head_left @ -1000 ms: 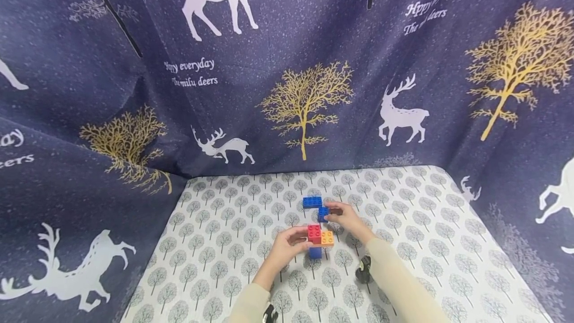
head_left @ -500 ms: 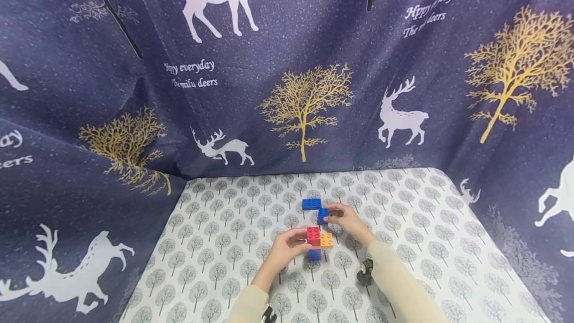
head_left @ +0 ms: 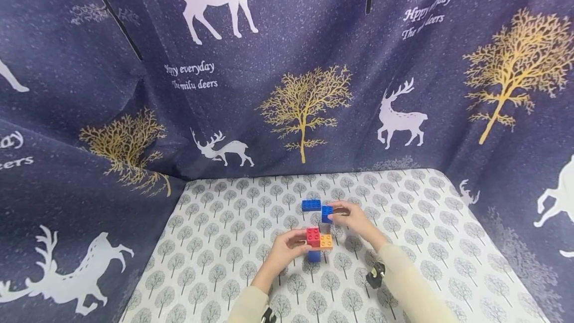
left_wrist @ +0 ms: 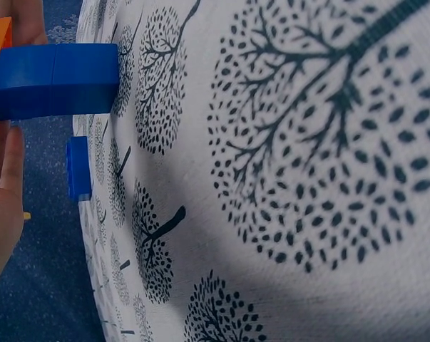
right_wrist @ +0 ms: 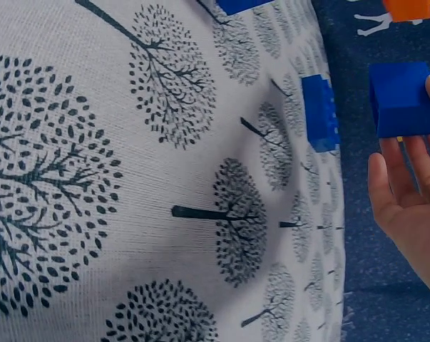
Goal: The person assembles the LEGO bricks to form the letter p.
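Observation:
My left hand (head_left: 284, 249) grips the red brick (head_left: 313, 237) of a small stack from its left side. Beside the red brick is an orange brick (head_left: 326, 241), and blue bricks (head_left: 314, 255) form the lower part, which the left wrist view shows as a blue column (left_wrist: 54, 80). My right hand (head_left: 356, 218) pinches a small blue brick (head_left: 327, 214) between thumb and fingers, behind and slightly right of the stack. In the right wrist view that brick (right_wrist: 401, 100) is held clear of the cloth.
A longer blue brick (head_left: 311, 205) lies on the tree-print cloth (head_left: 224, 273) just left of and behind the held blue brick. A dark blue curtain (head_left: 287, 39) with deer and trees hangs behind the table and along its sides.
My right hand has moved slightly to the right, carrying the small blue brick away from the longer one. My left hand and the stack have hardly moved.

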A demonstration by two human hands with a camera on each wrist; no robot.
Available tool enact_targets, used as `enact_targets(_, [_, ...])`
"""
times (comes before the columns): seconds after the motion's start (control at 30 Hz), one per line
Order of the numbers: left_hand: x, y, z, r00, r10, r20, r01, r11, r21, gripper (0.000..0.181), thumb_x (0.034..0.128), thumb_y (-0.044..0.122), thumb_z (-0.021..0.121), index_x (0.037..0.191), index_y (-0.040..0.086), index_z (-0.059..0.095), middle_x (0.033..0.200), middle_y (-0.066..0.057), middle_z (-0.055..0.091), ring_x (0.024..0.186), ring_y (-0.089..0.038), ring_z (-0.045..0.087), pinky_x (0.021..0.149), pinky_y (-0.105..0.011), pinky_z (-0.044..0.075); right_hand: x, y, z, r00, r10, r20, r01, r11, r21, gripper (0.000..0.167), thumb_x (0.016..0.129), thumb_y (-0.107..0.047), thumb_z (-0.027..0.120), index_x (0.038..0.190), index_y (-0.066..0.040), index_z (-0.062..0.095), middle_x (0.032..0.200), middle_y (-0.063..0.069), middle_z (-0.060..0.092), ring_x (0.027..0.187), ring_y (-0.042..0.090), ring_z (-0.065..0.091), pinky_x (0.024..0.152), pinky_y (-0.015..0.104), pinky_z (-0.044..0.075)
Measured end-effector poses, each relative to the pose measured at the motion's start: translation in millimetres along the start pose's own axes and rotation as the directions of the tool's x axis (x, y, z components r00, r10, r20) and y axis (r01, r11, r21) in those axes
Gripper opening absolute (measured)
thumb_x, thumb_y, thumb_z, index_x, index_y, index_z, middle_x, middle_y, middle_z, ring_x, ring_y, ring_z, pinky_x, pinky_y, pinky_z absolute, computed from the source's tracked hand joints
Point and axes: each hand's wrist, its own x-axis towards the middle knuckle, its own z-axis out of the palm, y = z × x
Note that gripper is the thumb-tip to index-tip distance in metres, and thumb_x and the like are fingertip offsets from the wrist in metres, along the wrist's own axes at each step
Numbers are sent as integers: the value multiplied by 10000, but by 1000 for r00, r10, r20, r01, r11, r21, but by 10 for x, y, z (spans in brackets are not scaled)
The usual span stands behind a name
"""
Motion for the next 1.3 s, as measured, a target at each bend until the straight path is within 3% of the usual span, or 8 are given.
enact_targets(0.2, [50, -208, -18, 1000, -21, -9, 21, 1000, -16, 407, 836, 55, 720, 1219, -13, 599, 1216, -197, 617, 1106, -343, 604, 976, -364, 509, -172, -400, -47, 999, -25, 33, 26, 1000, -16, 429, 872, -117, 701, 1263, 6, 575, 1231, 236, 600, 1087, 366, 602, 893, 397, 553])
enact_targets(0.27, [72, -296, -24, 1000, -23, -12, 23, 1000, -11, 409, 838, 52, 718, 1222, -15, 596, 1216, -199, 616, 1102, -345, 606, 970, -355, 514, -159, -335, -56, 999, -40, 37, 40, 999, 4, 430, 874, -117, 699, 1270, -6, 572, 1253, 224, 591, 1101, 372, 592, 907, 394, 546])
enact_targets(0.37, [74, -307, -22, 999, -38, -16, 38, 999, 2, 423, 838, 61, 718, 1233, -18, 589, 1219, -202, 613, 1100, -362, 602, 961, -362, 519, -132, -203, -73, 997, -72, 32, 72, 997, 11, 436, 876, -134, 703, 1271, -4, 573, 1269, 203, 588, 1103, 362, 591, 906, 362, 547])
enact_targets(0.5, [67, -291, -20, 999, -48, -17, 48, 999, 12, 436, 832, 109, 732, 1236, 17, 598, 1223, -165, 623, 1098, -320, 612, 947, -301, 525, -161, -175, -86, 995, -96, 22, 96, 995, 0, 457, 870, -177, 714, 1268, -1, 574, 1276, 171, 588, 1105, 323, 590, 909, 325, 544])
enact_targets(0.7, [63, -274, -5, 999, -35, -16, 35, 999, -1, 418, 833, 90, 729, 1222, 7, 601, 1229, -179, 619, 1119, -348, 597, 1008, -431, 479, -302, -217, -105, 996, -85, 21, 84, 995, 53, 426, 861, -198, 723, 1247, -65, 600, 1255, 136, 603, 1084, 274, 608, 901, 323, 545])
enact_targets(0.8, [49, -219, 5, 999, -33, -15, 33, 999, -9, 416, 831, 65, 725, 1218, -17, 596, 1227, -205, 612, 1125, -391, 583, 1017, -484, 458, -373, -217, -109, 995, -91, 37, 87, 992, 95, 418, 872, -173, 710, 1252, -47, 591, 1253, 148, 603, 1057, 243, 625, 880, 325, 556])
enact_targets(1.03, [-12, -3, 13, 1000, -17, -8, 17, 1000, -8, 399, 831, 71, 727, 1199, -23, 605, 1214, -218, 616, 1110, -399, 590, 1003, -481, 471, -511, -192, -114, 991, -96, 90, 83, 987, 140, 403, 887, -144, 683, 1255, -28, 570, 1240, 185, 590, 1026, 217, 639, 903, 484, 542])
enact_targets(1.3, [-7, 4, -6, 1000, 21, -1, -21, 1000, 12, 379, 839, 62, 719, 1184, -45, 605, 1203, -232, 616, 1111, -404, 589, 1008, -501, 462, -598, -195, -40, 983, -102, 155, 72, 980, 184, 395, 878, -111, 687, 1240, -9, 563, 1203, 236, 584, 1007, 269, 638, 895, 550, 529])
